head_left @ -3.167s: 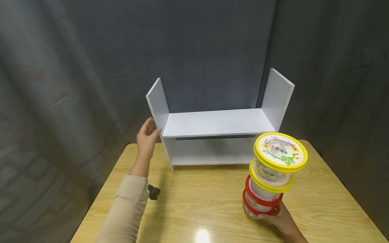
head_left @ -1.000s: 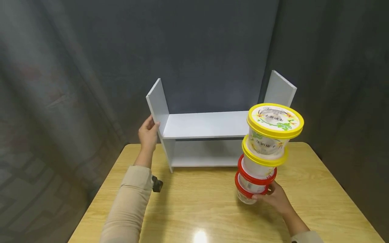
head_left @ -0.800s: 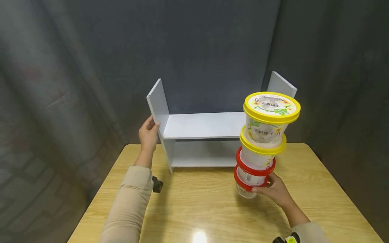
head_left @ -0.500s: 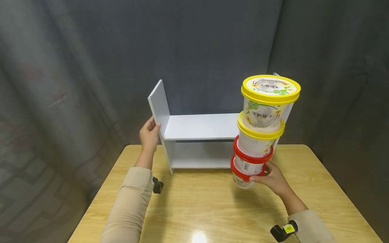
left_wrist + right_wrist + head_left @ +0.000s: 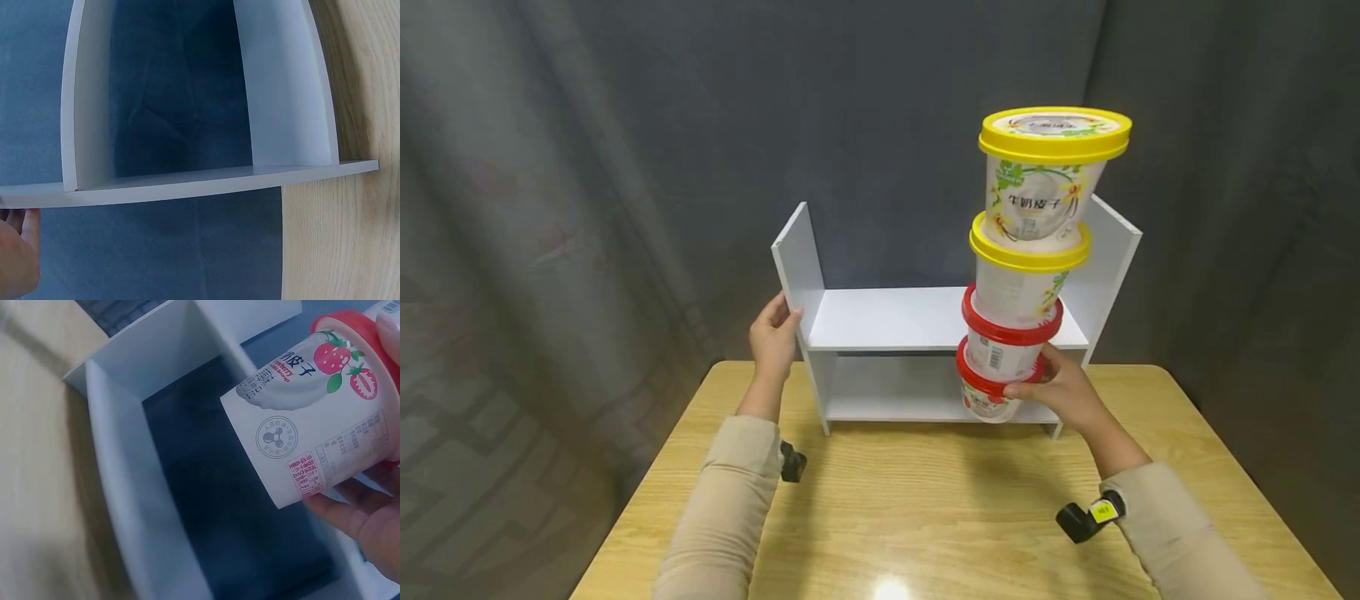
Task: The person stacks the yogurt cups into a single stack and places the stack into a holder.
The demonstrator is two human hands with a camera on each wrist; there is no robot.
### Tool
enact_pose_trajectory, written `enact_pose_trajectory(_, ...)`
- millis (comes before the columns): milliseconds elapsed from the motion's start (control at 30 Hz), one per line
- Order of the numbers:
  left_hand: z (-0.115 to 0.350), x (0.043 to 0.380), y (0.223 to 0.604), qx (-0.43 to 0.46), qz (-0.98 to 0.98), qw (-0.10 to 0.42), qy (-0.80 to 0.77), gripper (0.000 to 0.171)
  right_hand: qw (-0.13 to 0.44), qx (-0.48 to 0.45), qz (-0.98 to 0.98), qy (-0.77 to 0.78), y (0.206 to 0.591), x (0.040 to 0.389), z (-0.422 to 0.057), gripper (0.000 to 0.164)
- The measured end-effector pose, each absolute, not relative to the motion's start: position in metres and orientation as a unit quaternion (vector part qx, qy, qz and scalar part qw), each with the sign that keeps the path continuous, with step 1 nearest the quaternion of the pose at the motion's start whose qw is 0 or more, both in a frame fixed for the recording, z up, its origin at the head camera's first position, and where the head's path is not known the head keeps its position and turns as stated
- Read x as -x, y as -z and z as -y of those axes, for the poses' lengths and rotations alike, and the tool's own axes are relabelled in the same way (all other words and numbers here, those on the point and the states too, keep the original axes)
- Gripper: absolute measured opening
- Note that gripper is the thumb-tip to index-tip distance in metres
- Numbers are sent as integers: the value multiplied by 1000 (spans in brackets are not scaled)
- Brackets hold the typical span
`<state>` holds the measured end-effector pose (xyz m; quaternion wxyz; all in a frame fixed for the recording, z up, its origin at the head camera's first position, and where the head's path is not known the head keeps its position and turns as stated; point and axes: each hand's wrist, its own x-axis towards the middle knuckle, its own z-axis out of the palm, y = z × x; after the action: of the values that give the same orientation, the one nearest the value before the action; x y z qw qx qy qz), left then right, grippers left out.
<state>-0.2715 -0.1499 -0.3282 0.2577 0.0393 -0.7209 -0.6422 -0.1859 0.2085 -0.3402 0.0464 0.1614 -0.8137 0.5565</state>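
Note:
My right hand (image 5: 1063,390) grips the lowest tub (image 5: 988,403) of a leaning stack of lidded plastic tubs, held up in front of the shelf's right part. Two yellow-lidded tubs sit on top, the larger one (image 5: 1045,196) uppermost and the other (image 5: 1017,290) beneath it. Below them come two smaller red-lidded tubs, the upper one (image 5: 1003,354) resting on the lowest. Strawberry pictures mark the lowest tub (image 5: 312,412) in the right wrist view. My left hand (image 5: 773,340) touches the outer left side panel of the white shelf (image 5: 887,321), its fingers partly hidden.
The two-level shelf stands on a wooden table (image 5: 887,500), with upright side panels, the right one (image 5: 1101,275) partly behind the stack. A grey curtain (image 5: 880,125) hangs behind. A black wrist camera (image 5: 1078,522) is strapped to the right sleeve, another (image 5: 792,462) to the left.
My right hand has lifted the tub stack up and forward from low over the table to the shelf's front. My left hand has closed the small distance to the side panel and stays there.

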Motion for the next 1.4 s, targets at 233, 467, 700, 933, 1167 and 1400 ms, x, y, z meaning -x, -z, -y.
enact_pose_trajectory(233, 151, 271, 329, -43, 726, 250, 640, 38, 32, -145, 814, -561, 316, 205, -199, 68)
enact_pose_trajectory(467, 149, 272, 329, -41, 717, 251, 649, 38, 28, -141, 799, -583, 299, 225, -189, 68)
enact_pose_trajectory(700, 148, 274, 331, -43, 717, 251, 649, 38, 29, -124, 807, -577, 295, 245, -185, 76)
enact_pose_trajectory(933, 147, 275, 332, -43, 717, 250, 649, 37, 45, -107, 809, -576, 301, 262, -183, 78)
enact_pose_trajectory(1167, 147, 278, 333, -41, 714, 248, 654, 38, 52, -98, 817, -566, 306, 276, -176, 82)
enact_pose_trajectory(1400, 148, 277, 334, -43, 716, 246, 652, 38, 49, -76, 821, -564, 306, 283, -170, 84)
